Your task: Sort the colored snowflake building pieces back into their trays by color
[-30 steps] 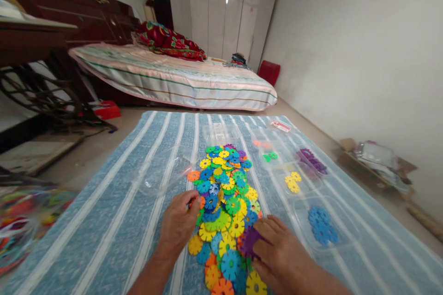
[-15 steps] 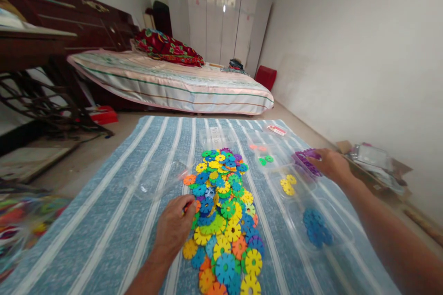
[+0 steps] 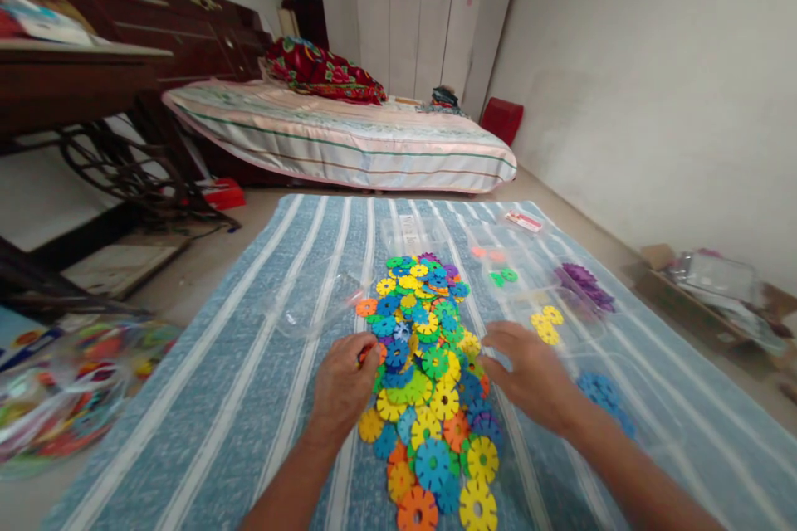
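Note:
A long heap of colourful plastic snowflake discs lies on a blue-and-white striped mat. My left hand rests on the heap's left edge, its fingers curled over an orange disc. My right hand hovers over the heap's right side, fingers spread and slightly blurred, with nothing visible in them. To the right, clear trays hold sorted discs: purple, yellow, blue, green and orange.
A clear plastic bag lies left of the heap. Another bag of coloured pieces sits at the far left. A bed, a dark wooden table, a red box and a cardboard box surround the mat.
My right hand has come back from the purple tray to the heap's right side, with no disc visible in it. My left hand stays on the heap. The view shifted slightly left.

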The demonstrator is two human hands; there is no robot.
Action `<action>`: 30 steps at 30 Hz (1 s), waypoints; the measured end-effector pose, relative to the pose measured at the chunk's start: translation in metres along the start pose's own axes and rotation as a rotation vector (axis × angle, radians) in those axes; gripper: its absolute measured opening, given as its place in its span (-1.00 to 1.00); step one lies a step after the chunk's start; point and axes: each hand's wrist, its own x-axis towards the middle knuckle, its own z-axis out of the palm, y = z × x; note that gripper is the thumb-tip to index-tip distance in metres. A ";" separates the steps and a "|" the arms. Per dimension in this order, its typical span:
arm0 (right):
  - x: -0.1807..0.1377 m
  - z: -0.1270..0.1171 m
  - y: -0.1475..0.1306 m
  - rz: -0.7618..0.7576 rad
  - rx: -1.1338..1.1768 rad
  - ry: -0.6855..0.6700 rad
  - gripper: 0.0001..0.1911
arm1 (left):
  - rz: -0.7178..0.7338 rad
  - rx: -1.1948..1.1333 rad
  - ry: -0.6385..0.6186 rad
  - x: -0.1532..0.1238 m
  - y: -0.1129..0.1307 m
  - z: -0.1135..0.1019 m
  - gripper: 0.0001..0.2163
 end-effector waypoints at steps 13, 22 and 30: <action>-0.004 0.054 -0.020 0.011 0.066 0.111 -0.91 | 0.000 -0.021 0.014 -0.003 -0.002 0.004 -0.83; 0.001 0.027 -0.004 -0.002 0.102 0.299 -0.83 | 0.030 -0.022 0.015 -0.003 -0.003 0.004 -0.82; -0.006 -0.011 0.033 0.106 -0.244 0.536 -0.75 | 0.044 -0.020 0.031 -0.003 -0.003 0.005 -0.82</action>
